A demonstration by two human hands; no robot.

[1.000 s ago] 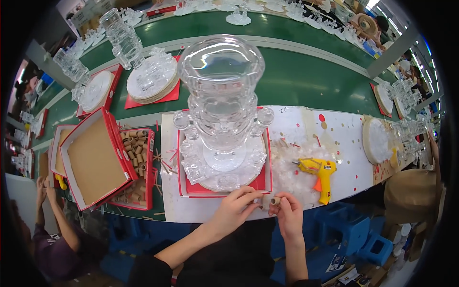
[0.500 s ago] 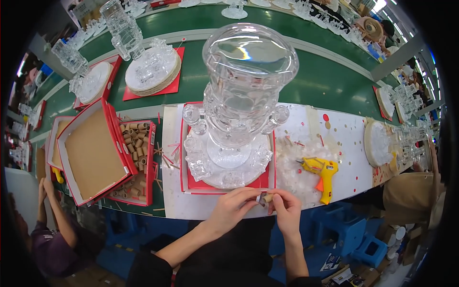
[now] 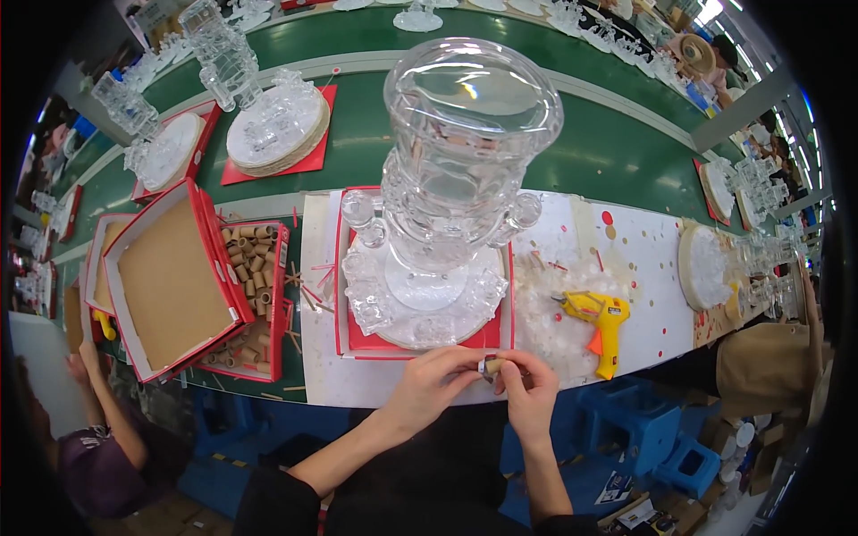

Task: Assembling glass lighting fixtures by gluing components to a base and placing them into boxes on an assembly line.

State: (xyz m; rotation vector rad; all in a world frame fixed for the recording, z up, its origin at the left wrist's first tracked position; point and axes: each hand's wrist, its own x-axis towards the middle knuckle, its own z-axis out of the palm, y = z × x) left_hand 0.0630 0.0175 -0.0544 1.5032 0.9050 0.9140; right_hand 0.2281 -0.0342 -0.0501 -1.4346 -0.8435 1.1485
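White worktable (image 3: 626, 268); red box (image 3: 174, 281) left; both hands (image 3: 433, 384) (image 3: 530, 390) pinching small tube (image 3: 491, 365)

Both forearms are extended upward from the lower edge and drawn together, the left hand (image 3: 435, 382) and right hand (image 3: 529, 391) being met at the fingertips, with fingers curled inward in a pinch and wrists held slightly bent.

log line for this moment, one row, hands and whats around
left hand + right hand: pinch small cardboard tube | ahead: clear plastic tower | right: yellow glue gun
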